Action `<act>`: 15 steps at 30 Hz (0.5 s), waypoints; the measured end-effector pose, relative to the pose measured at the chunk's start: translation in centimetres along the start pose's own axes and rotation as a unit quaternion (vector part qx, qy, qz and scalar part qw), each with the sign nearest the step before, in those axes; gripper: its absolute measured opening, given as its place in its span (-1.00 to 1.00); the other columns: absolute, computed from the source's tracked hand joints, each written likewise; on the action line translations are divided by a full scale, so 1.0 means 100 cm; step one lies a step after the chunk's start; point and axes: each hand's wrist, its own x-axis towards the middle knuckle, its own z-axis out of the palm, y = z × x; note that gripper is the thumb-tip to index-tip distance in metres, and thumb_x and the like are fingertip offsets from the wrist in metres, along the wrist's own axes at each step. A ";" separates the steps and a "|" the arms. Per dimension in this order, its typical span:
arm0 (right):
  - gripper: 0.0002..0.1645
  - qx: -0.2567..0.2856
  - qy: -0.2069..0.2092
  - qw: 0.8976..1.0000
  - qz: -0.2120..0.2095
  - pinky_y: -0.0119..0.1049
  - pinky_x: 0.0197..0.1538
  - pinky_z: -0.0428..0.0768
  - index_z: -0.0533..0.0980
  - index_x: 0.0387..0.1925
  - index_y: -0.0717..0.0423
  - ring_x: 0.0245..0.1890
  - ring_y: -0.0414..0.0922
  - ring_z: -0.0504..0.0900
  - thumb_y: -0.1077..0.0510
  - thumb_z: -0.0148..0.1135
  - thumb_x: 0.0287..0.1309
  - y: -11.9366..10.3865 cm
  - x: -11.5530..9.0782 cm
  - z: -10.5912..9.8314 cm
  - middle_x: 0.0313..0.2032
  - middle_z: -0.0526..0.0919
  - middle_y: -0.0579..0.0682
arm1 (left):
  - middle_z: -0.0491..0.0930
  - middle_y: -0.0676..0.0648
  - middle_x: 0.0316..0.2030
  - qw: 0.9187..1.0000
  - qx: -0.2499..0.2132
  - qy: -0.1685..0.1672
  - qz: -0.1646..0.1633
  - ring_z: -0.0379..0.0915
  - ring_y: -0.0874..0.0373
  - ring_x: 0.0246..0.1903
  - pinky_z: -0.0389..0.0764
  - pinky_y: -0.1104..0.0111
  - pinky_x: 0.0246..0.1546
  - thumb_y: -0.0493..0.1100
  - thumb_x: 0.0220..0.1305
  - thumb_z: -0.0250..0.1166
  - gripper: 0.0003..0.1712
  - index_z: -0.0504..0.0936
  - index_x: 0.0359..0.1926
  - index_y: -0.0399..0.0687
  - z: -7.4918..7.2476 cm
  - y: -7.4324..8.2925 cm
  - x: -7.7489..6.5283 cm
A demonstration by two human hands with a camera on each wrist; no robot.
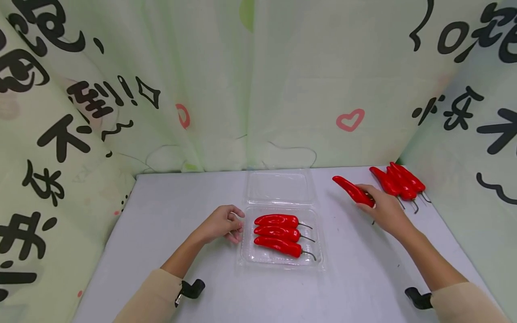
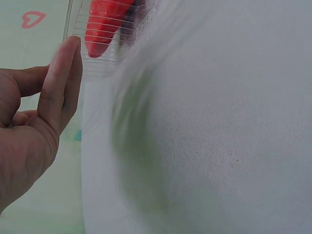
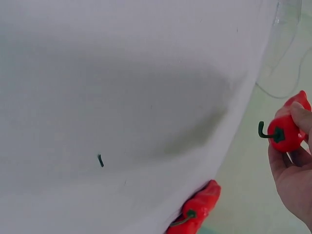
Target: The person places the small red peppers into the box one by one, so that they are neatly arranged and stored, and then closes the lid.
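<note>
My right hand holds a red chili pepper above the table's right side, thumb on one side and fingers on the other. In the right wrist view the held pepper's green stem points away from the palm. A clear plastic clamshell box lies with its lid folded back. Inside it are three red peppers side by side, stems to the right. My left hand is at the box's left wall, fingers loosely bent and fingertips right at the edge, holding nothing.
Three more red peppers lie together at the table's back right corner, next to the curtain. Printed curtains enclose the white table at the back and both sides. A small dark green bit lies on the tabletop.
</note>
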 end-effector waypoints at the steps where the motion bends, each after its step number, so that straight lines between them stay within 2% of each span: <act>1: -0.11 0.002 0.001 1.000 -0.007 0.17 -0.11 0.79 0.33 0.44 0.18 0.05 0.29 0.53 0.16 0.53 0.14 -0.003 -0.002 0.000 0.16 0.54 0.38 | 0.66 -0.21 -0.36 1.000 0.000 0.001 -0.001 0.67 0.08 -0.55 0.81 0.22 -0.44 -0.39 0.43 0.23 -0.66 0.45 0.16 -0.41 0.000 0.000 0.000; 6: -0.16 0.004 -0.002 0.999 -0.038 0.00 -0.21 0.82 0.38 0.42 0.13 -0.01 0.17 0.55 0.17 0.53 0.15 -0.015 -0.010 0.003 0.13 0.60 0.31 | 0.67 -0.20 -0.36 1.000 0.000 0.000 -0.004 0.68 0.08 -0.55 0.81 0.23 -0.44 -0.38 0.43 0.24 -0.66 0.46 0.16 -0.41 0.000 0.000 -0.001; 15: -0.20 0.012 -0.009 0.997 -0.073 -0.20 -0.28 0.79 0.42 0.39 0.10 -0.06 0.08 0.58 0.19 0.53 0.14 -0.046 -0.021 0.006 0.12 0.64 0.24 | 0.67 -0.20 -0.37 1.000 0.002 -0.001 -0.002 0.67 0.09 -0.56 0.80 0.24 -0.45 -0.38 0.43 0.24 -0.66 0.46 0.15 -0.40 -0.001 -0.001 0.000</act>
